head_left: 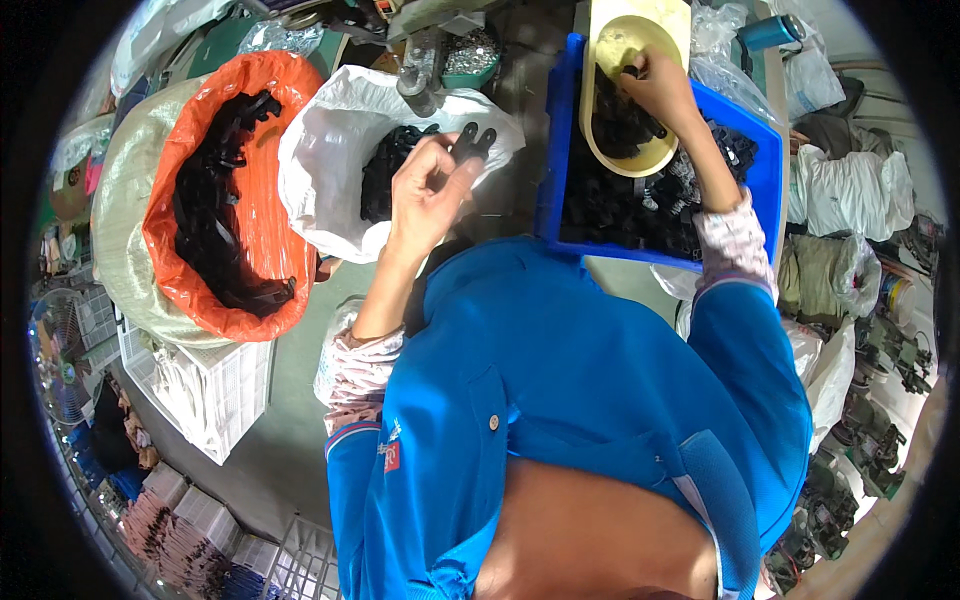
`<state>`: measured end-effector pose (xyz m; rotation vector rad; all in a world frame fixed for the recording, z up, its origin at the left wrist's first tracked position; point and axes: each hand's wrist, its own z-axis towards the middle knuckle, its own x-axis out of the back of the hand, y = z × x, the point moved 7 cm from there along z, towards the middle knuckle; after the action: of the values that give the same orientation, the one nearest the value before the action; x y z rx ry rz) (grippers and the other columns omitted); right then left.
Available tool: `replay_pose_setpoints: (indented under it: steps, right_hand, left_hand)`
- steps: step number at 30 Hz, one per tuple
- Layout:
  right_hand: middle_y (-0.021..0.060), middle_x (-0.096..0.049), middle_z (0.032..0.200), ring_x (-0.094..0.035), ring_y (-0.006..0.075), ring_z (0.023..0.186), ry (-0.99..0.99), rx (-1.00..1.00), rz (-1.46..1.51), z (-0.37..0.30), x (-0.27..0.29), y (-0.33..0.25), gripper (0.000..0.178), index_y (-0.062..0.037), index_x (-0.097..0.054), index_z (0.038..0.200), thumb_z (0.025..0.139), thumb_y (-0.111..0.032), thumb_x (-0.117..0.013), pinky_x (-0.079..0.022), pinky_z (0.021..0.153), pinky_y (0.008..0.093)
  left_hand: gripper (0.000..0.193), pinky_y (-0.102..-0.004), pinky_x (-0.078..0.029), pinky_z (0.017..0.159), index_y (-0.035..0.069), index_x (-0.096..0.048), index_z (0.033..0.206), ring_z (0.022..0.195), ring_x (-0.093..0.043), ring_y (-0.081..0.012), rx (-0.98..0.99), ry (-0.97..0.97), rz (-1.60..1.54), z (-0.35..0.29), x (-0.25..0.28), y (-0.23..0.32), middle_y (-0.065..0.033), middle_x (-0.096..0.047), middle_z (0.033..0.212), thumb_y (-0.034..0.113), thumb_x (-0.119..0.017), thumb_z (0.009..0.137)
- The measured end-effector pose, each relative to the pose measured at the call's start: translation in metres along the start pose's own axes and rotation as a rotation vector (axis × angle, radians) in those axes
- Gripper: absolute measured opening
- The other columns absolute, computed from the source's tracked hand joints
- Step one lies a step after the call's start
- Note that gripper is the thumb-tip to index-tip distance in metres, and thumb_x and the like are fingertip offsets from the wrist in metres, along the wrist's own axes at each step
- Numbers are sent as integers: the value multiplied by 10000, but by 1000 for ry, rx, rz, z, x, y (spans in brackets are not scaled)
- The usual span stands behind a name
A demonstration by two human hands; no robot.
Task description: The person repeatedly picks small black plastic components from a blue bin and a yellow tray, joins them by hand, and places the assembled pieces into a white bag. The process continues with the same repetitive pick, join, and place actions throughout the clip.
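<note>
The left hand (428,190) pinches two round-ended black strips (466,145) over the white bag (318,180); apart from it, the right hand (662,90) grips a black part (630,71) in the yellow tray (612,40) (this tray rests on the blue crate (768,150)).

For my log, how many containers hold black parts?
4: orange bag, left; white bag, by left hand; blue bin, right; yellow tray over it, at right hand. Others may be hidden.

the yellow tray (624,38) is cut off above; hands (430,187) partly hide black pieces (470,145).
</note>
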<state>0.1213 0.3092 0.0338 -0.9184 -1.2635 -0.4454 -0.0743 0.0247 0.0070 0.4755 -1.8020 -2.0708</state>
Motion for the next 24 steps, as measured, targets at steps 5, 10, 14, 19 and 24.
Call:
replay_pose_setpoints:
  steps: [5,10,14,19,24]
  right_hand:
    - [13,-627,750,-633,93,696,-260,-132,1383,-45,-14,-63,135,-42,-639,1067,956,-116,-616,-511,612,216]
    - [49,-671,905,-678,110,786,-320,-72,1570,-54,-48,-120,226,-10,-624,1134,982,-175,-598,-541,659,238]
    - [91,-691,985,-696,147,845,-317,-40,1590,-52,-62,-154,305,7,-606,1227,970,-157,-612,-577,736,273]
    - [131,-697,1002,-700,175,865,-293,27,1397,-49,-66,-174,315,34,-608,1224,938,-92,-645,-586,809,285]
    - [144,-696,1006,-700,170,853,-232,88,1202,-40,-65,-190,254,38,-650,1152,912,-45,-663,-587,760,286]
  left_hand:
    - [284,-278,-499,794,9,-476,733,984,-641,-132,7,-59,119,26,14,6,-156,-704,1125,45,-747,814]
    - [283,-289,-529,775,4,-471,732,932,-667,-131,-139,-126,178,40,27,22,-176,-692,1162,39,-741,808]
    - [310,-291,-537,743,2,-439,716,879,-675,-123,-180,-145,235,42,46,21,-155,-693,1169,31,-737,799]
    - [268,-286,-517,825,1,-494,696,992,-662,-165,-114,-189,293,49,63,23,-180,-685,1175,-4,-744,795]
    - [252,-285,-529,785,-2,-506,705,957,-691,-179,-94,-248,423,60,73,28,-169,-679,1192,18,-743,789]
